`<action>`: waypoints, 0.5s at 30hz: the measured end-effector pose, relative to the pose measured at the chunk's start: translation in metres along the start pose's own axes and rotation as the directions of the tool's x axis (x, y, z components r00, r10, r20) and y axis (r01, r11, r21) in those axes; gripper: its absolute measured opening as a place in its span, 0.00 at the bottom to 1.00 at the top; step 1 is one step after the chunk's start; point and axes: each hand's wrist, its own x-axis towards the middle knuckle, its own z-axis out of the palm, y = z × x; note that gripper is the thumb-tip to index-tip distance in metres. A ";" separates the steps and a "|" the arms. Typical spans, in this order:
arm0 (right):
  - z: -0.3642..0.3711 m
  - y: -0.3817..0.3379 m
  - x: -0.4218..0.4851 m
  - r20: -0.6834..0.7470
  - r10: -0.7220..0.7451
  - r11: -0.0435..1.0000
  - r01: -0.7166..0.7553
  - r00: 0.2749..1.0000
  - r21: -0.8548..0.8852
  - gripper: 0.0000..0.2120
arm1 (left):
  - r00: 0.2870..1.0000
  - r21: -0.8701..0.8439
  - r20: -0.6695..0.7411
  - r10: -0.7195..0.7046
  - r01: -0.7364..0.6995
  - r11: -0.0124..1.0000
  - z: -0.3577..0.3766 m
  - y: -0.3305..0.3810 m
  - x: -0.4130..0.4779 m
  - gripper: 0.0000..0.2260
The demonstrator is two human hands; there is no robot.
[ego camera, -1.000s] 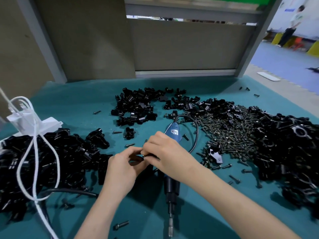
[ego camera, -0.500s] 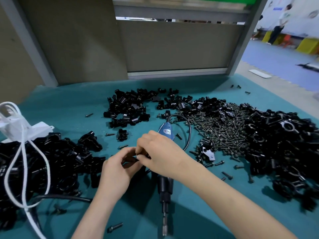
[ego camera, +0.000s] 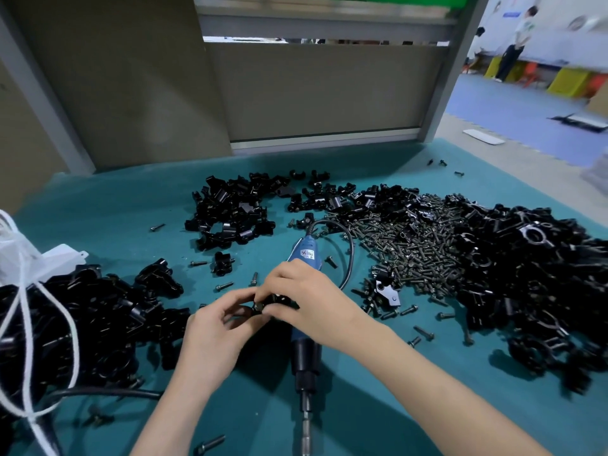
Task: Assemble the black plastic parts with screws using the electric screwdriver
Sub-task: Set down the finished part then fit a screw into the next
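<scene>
A heap of black parts [ego camera: 82,317] lies on the left. The left hand [ego camera: 214,330] and right hand [ego camera: 309,301] both pinch one small black part [ego camera: 263,306]. Under the right hand the electric screwdriver [ego camera: 306,357] lies flat, its long axis running near to far and its bit pointing at the person.

We record the person's left hand [ego camera: 214,327] and right hand [ego camera: 306,297], both bare. The left forearm [ego camera: 164,413] and right forearm [ego camera: 427,383] are likewise bare along all their visible length, up to the lower edge of the view. We find both forearms slender and smooth in outline. The fingernails are too blurred for us to assess.
</scene>
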 end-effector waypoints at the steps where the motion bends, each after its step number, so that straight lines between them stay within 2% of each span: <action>1: 0.000 0.001 0.000 0.004 0.000 1.000 0.000 1.000 -0.013 0.09 | 1.000 -0.003 0.003 -0.001 0.001 1.000 0.000 0.000 0.000 0.17; 4: 0.001 0.005 0.001 0.010 -0.003 1.000 0.003 1.000 -0.017 0.09 | 1.000 -0.029 0.002 -0.013 0.013 1.000 0.002 0.001 -0.001 0.19; 7: 0.002 0.009 0.003 -0.016 -0.009 1.000 0.009 1.000 0.026 0.10 | 0.999 0.006 -0.042 0.010 -0.010 1.000 0.003 0.001 -0.002 0.18; 12: -0.009 0.014 0.005 0.020 0.020 0.996 -0.021 1.000 0.088 0.10 | 0.995 0.037 -0.100 0.011 -0.007 0.999 0.002 -0.001 -0.001 0.17; 15: -0.040 0.041 0.011 -0.184 0.183 0.979 -0.162 0.966 0.122 0.11 | 0.993 0.007 -0.114 -0.024 0.025 1.000 0.002 0.000 -0.001 0.16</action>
